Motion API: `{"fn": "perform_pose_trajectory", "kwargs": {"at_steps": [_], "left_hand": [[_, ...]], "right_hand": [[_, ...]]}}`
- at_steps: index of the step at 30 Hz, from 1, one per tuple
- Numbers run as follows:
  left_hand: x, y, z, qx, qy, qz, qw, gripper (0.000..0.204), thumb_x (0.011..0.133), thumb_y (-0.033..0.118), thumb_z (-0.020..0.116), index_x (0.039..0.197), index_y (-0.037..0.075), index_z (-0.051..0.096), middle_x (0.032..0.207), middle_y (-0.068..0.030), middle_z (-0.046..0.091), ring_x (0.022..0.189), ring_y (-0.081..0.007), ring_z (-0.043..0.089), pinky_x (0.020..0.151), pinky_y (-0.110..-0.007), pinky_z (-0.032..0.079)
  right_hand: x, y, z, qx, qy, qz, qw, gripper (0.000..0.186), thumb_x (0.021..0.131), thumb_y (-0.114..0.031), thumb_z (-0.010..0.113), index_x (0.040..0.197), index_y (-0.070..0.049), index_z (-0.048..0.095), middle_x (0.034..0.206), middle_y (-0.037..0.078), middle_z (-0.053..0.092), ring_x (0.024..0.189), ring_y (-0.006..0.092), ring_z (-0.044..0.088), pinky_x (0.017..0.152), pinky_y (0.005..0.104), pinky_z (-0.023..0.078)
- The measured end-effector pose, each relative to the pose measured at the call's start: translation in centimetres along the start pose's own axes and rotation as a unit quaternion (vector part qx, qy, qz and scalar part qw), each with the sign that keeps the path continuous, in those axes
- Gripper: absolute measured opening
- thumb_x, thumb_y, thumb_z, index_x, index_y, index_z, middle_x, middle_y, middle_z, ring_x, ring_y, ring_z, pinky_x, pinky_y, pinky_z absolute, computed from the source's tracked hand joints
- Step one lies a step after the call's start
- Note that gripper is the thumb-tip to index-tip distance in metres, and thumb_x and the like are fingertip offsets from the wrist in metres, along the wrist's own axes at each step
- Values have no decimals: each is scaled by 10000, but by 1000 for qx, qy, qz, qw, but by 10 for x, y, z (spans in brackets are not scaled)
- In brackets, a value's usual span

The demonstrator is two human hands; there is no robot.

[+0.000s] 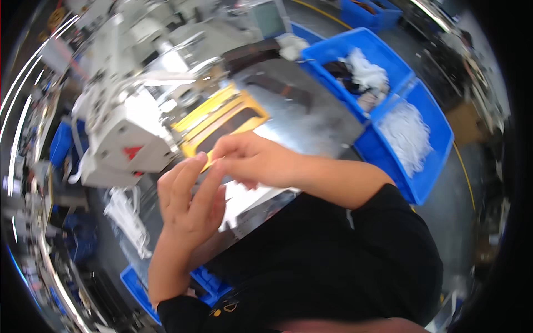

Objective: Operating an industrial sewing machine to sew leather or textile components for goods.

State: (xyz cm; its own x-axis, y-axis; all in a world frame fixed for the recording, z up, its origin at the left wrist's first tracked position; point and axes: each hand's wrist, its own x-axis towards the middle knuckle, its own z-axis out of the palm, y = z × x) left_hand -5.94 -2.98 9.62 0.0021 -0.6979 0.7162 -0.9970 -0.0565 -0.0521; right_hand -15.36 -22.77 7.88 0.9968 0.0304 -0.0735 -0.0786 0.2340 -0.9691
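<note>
My left hand (189,208) and my right hand (258,161) meet in front of the machine, fingertips bent together in a pinch. Whatever they hold between them is too small and blurred to name. Just beyond the fingertips lies a yellow frame (252,106) with a dark slot, on the metal work surface (327,119). To the left stands a white machine head (125,147) with a red mark, which looks like an industrial sewing machine. Beneath my hands a bright white patch shows on the table; I cannot tell whether it is material or glare.
At the right stand two blue bins, one with white and dark cloth (366,75), the other with a heap of white strips (408,136). A dark strap (250,55) lies at the table's back. White straps (125,216) hang at left, above a blue bin (133,286).
</note>
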Motion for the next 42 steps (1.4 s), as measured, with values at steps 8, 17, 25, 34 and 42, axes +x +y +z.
{"fn": "perform_pose_trajectory", "kwargs": {"at_steps": [8,17,25,34,42], "left_hand": [[-2,-6,28,-118,-102,-46,987,304,848,9,815,1148,26,768,965,-123,710,862,-314,660,770,-417,527],[-29,-14,43,-99,-105,-106,984,131,880,20,802,1008,16,773,868,-102,692,808,-301,630,764,-415,509],[-43,-9,50,-50,-156,-95,982,122,892,40,789,1012,27,773,889,-114,710,830,-321,656,797,-435,526],[-50,-8,52,-39,-147,-145,978,147,859,32,810,1002,34,777,864,-101,706,788,-307,672,753,-424,528],[-61,-16,54,-41,-117,-148,981,178,830,23,832,998,47,780,863,-74,699,771,-271,651,711,-398,505]], "right_hand": [[-52,17,-52,-193,45,-32,980,248,1050,-273,739,984,-34,749,723,-8,655,699,56,597,614,257,462],[-112,17,-179,-235,260,55,935,177,1029,-221,739,977,-52,752,739,4,694,578,97,625,519,288,490],[-79,44,-377,-279,451,84,844,224,955,-261,772,972,-40,801,822,65,750,725,153,691,631,336,554],[-10,127,-488,-228,249,69,939,609,962,-85,701,1560,-105,584,1404,79,695,1102,173,699,989,357,555],[-59,115,-503,-385,206,322,840,250,1007,-213,707,1203,-80,787,916,8,774,791,126,719,716,323,584]]}}
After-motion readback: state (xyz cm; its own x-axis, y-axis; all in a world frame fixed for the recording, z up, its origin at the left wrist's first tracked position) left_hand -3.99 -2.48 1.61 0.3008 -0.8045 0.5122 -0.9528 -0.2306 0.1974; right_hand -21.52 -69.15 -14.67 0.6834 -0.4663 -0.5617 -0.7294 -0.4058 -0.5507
